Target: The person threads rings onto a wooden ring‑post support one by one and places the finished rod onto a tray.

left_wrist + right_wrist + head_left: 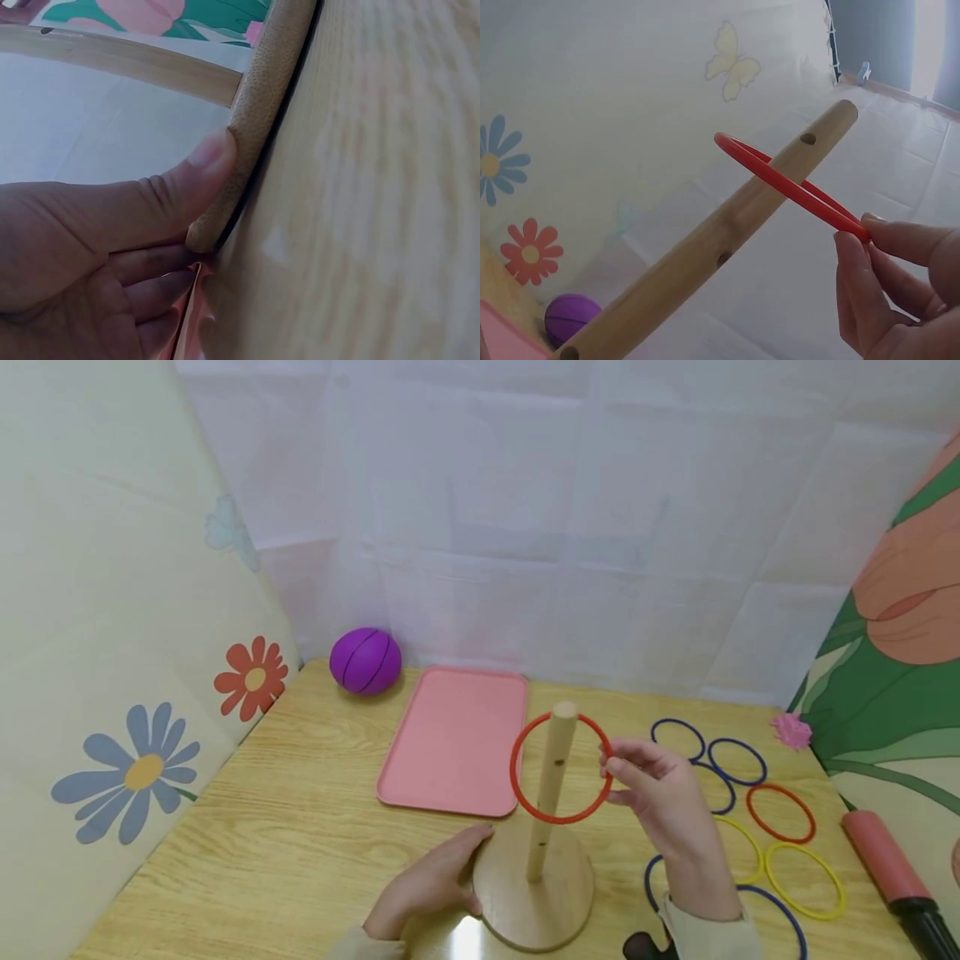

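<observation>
Progress looks early: right hand (660,793) pinches one red ring (561,767) around the wooden peg (551,789) near its top, left hand (435,885) rests straight-fingered against the base (536,893), loose rings (780,814) still lie on the table (285,852).

a thin red ring (561,767), tilted and pinched at its right edge, encircles the upper part of an upright wooden peg (551,789) with small holes, rising from a round wooden base (534,893) on the table.
</observation>
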The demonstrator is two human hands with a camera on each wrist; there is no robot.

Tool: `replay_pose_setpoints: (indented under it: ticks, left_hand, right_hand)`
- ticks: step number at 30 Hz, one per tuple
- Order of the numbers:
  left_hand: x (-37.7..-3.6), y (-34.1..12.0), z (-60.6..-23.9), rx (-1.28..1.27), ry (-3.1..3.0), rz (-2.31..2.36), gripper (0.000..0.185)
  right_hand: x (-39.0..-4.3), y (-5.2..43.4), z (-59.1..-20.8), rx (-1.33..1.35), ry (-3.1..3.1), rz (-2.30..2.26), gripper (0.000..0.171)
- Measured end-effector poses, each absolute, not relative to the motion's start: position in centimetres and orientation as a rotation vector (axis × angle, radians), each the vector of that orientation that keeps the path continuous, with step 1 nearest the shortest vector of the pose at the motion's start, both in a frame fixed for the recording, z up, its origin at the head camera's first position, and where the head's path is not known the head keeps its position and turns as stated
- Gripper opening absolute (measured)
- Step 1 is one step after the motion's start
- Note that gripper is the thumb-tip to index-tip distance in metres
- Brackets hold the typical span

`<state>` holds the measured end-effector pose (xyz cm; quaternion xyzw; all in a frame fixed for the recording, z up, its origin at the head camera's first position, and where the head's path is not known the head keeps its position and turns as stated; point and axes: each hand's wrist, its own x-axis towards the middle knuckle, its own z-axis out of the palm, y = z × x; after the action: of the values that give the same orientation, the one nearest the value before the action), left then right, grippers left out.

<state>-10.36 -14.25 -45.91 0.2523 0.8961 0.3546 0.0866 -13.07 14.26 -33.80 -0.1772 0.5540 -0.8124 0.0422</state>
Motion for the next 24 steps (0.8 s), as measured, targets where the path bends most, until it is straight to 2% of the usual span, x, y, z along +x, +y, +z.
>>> replay_pose_setpoints:
  ticks: [8,17,22,24]
  left_hand:
    - [-11.1,-14.2,-46.4,0.759,2.659,1.08,0.094]
    - [-11.6,-14.3,-46.9,0.836,2.649,1.107,0.094]
    - [-11.7,-14.0,-46.9,0.814,2.656,1.097,0.091]
    - [-11.7,-13.9,-46.9,0.797,2.656,1.095,0.09]
  right_hand:
    - [-13.8,14.6,-35.8,-0.468,1.888,-2.239,0.031]
    - [-14.6,15.1,-38.2,-0.348,1.99,-2.035,0.023]
    - [-15.3,15.4,-39.9,-0.332,2.028,-1.94,0.011]
    - [-15.4,15.5,-40.5,-0.329,2.033,-1.912,0.021]
